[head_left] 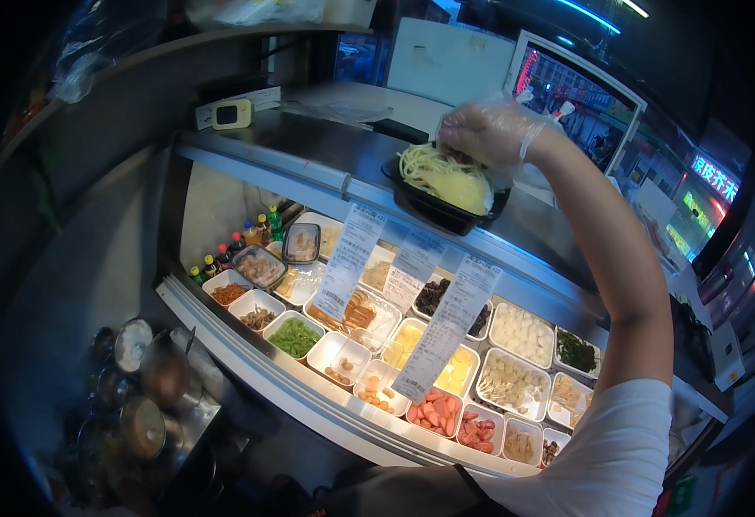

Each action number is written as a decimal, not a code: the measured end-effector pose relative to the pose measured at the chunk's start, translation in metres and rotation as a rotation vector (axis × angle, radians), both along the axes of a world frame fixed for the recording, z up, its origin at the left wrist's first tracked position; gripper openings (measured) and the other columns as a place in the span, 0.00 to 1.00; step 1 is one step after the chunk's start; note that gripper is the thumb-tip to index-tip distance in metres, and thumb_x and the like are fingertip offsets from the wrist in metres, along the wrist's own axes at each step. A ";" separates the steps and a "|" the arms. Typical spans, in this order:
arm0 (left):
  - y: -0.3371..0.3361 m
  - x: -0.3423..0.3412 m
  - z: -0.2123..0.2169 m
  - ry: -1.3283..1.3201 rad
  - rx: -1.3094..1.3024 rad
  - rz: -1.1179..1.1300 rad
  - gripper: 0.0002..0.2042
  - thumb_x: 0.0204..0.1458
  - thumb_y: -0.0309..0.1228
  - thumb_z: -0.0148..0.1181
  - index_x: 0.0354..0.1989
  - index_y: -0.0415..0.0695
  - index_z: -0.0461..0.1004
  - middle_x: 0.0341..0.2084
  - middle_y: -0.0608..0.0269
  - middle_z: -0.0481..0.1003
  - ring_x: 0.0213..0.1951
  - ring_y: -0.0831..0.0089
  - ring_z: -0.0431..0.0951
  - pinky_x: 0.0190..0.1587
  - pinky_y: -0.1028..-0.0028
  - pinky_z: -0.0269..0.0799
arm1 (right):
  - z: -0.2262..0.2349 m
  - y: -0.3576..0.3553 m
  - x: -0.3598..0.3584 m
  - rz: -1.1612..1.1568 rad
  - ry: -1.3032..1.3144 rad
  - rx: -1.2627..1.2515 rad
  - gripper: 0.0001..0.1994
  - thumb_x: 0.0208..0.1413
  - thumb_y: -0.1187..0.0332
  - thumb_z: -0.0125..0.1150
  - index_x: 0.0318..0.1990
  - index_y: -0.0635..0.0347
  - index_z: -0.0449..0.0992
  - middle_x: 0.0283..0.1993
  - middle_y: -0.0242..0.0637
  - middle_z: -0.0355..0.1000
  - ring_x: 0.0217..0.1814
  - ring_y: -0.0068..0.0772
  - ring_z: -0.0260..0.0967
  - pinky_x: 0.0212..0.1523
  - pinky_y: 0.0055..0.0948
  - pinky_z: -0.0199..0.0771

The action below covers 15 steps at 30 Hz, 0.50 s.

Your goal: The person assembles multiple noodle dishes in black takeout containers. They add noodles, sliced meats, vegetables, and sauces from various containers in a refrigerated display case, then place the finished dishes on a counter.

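Observation:
My right hand (485, 133), in a clear plastic glove, reaches over a black takeaway container (438, 208) on top of the counter. Its fingers are curled together at the container's far side, and what they hold is hidden. Pale yellow strands (425, 168), like noodles or sprouts, fill the container's left part. Next to them lies a flat, pale yellow slice (463, 191). Brownish food shows just under my fingers. My left hand is out of view.
Below the countertop (261, 148), a lit display case holds several white tubs, including green vegetables (295, 334), sausages (434, 412) and dark fungus (433, 295). Paper order slips (351, 258) hang in front. A small yellow device (232, 114) stands at left; metal pots (143, 426) are lower left.

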<state>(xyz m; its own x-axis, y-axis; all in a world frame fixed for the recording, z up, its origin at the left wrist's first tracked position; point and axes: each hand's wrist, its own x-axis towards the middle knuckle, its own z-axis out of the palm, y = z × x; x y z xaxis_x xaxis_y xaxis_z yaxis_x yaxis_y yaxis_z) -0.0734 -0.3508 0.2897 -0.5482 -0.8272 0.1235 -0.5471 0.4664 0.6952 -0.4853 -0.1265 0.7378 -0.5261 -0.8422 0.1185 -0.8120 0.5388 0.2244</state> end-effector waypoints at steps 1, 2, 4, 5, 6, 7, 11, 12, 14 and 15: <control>0.003 0.000 0.001 -0.002 0.001 -0.004 0.10 0.55 0.38 0.45 0.35 0.47 0.69 0.29 0.61 0.70 0.32 0.72 0.70 0.36 0.73 0.68 | 0.001 0.002 -0.004 0.016 0.022 -0.031 0.17 0.59 0.54 0.42 0.47 0.49 0.73 0.46 0.39 0.71 0.48 0.36 0.69 0.51 0.33 0.66; 0.005 -0.001 0.002 0.002 -0.001 -0.009 0.10 0.55 0.38 0.45 0.35 0.47 0.69 0.29 0.61 0.70 0.32 0.72 0.70 0.36 0.73 0.68 | 0.002 0.004 -0.008 0.031 0.045 -0.062 0.16 0.60 0.53 0.42 0.47 0.48 0.73 0.46 0.38 0.71 0.48 0.34 0.69 0.51 0.33 0.66; 0.010 0.000 0.002 0.005 0.003 -0.021 0.10 0.56 0.38 0.44 0.35 0.47 0.69 0.28 0.61 0.70 0.32 0.72 0.70 0.36 0.73 0.68 | 0.004 0.010 -0.012 0.023 0.031 -0.150 0.17 0.59 0.52 0.42 0.48 0.47 0.72 0.47 0.37 0.71 0.49 0.34 0.68 0.53 0.33 0.65; 0.011 -0.002 0.003 0.012 -0.001 -0.026 0.10 0.56 0.38 0.44 0.35 0.47 0.69 0.28 0.61 0.70 0.32 0.72 0.70 0.36 0.73 0.68 | 0.006 0.012 -0.013 0.018 0.026 -0.194 0.18 0.59 0.52 0.42 0.49 0.47 0.72 0.48 0.36 0.71 0.49 0.34 0.68 0.53 0.33 0.65; 0.013 -0.004 0.004 0.022 -0.004 -0.039 0.10 0.56 0.38 0.44 0.34 0.47 0.68 0.28 0.61 0.69 0.32 0.72 0.70 0.36 0.73 0.68 | -0.002 0.014 -0.020 -0.033 0.186 -0.258 0.19 0.59 0.51 0.43 0.48 0.48 0.73 0.49 0.36 0.71 0.50 0.34 0.68 0.53 0.34 0.65; 0.016 -0.002 0.005 0.024 -0.005 -0.046 0.10 0.56 0.38 0.44 0.34 0.47 0.68 0.28 0.61 0.69 0.32 0.72 0.70 0.36 0.73 0.68 | -0.003 0.016 -0.024 0.003 0.192 -0.272 0.18 0.58 0.51 0.44 0.47 0.49 0.73 0.48 0.36 0.71 0.49 0.33 0.68 0.53 0.33 0.65; 0.021 0.011 0.017 0.024 -0.008 -0.053 0.10 0.56 0.38 0.43 0.33 0.47 0.68 0.28 0.62 0.69 0.32 0.72 0.70 0.36 0.74 0.68 | 0.017 0.029 0.034 -0.117 -0.053 -0.418 0.21 0.56 0.50 0.47 0.52 0.50 0.71 0.56 0.37 0.65 0.59 0.32 0.61 0.61 0.32 0.55; 0.025 -0.006 0.015 0.060 0.011 -0.099 0.10 0.56 0.38 0.43 0.33 0.47 0.68 0.28 0.62 0.69 0.32 0.72 0.70 0.36 0.74 0.68 | 0.023 0.050 0.060 -0.018 -0.047 -0.605 0.18 0.57 0.54 0.48 0.50 0.53 0.72 0.53 0.38 0.68 0.54 0.31 0.65 0.57 0.31 0.61; 0.033 -0.014 0.012 0.090 0.037 -0.133 0.10 0.56 0.38 0.43 0.33 0.47 0.68 0.27 0.62 0.69 0.31 0.72 0.70 0.36 0.74 0.68 | 0.002 0.073 0.055 0.309 -0.168 -0.894 0.16 0.58 0.58 0.47 0.48 0.55 0.72 0.49 0.36 0.71 0.49 0.31 0.67 0.51 0.30 0.65; 0.037 -0.009 0.010 0.091 0.052 -0.128 0.10 0.56 0.38 0.43 0.33 0.47 0.68 0.27 0.62 0.69 0.31 0.72 0.70 0.36 0.74 0.68 | -0.017 0.080 0.065 0.466 -0.406 -1.061 0.16 0.58 0.60 0.47 0.47 0.59 0.73 0.46 0.36 0.72 0.47 0.32 0.67 0.49 0.31 0.66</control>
<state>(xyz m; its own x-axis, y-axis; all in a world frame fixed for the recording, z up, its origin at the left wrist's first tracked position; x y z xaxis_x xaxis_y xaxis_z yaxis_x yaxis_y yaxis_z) -0.0821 -0.3137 0.2993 -0.6384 -0.7575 0.1366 -0.4189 0.4908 0.7640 -0.4208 -0.0462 0.7209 -0.3586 -0.5458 0.7573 -0.8847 -0.0602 -0.4623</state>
